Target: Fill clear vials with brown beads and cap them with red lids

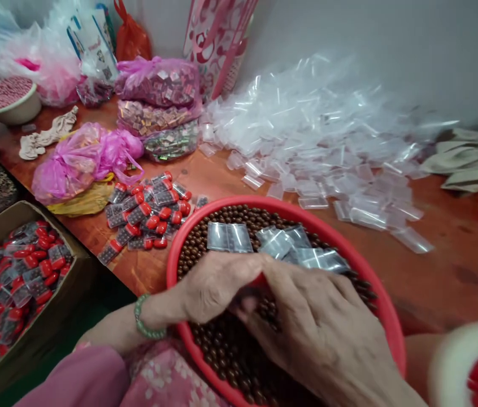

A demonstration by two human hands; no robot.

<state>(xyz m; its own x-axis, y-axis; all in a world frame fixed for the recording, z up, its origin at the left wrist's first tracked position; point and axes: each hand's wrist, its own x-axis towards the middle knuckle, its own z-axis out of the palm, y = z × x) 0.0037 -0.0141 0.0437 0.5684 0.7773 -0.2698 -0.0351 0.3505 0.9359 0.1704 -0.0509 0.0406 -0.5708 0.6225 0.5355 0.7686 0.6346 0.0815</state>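
Observation:
My left hand (pixel 211 288), with a green bead bracelet at the wrist, meets my right hand (pixel 319 316) above a red basin (pixel 395 339). The basin is full of small shiny brown balls (pixel 217 353). Between my closed fingers and thumbs a bit of a small red cap (pixel 259 281) shows; the rest of what they grip is hidden. Just beyond my knuckles, several clear flat plastic cases (pixel 276 243) lie on the balls. To the left of the basin is a pile of clear cases with red caps (pixel 146 212), filled with dark balls.
A cardboard box (pixel 82 263) of red-capped cases stands at left. Loose clear cases (pixel 307 141) are heaped along the wall. Pink bags of pieces (pixel 158 85) and a bowl of pink bits (pixel 14 113) sit farther back. A white round container (pixel 446 362) is at lower right.

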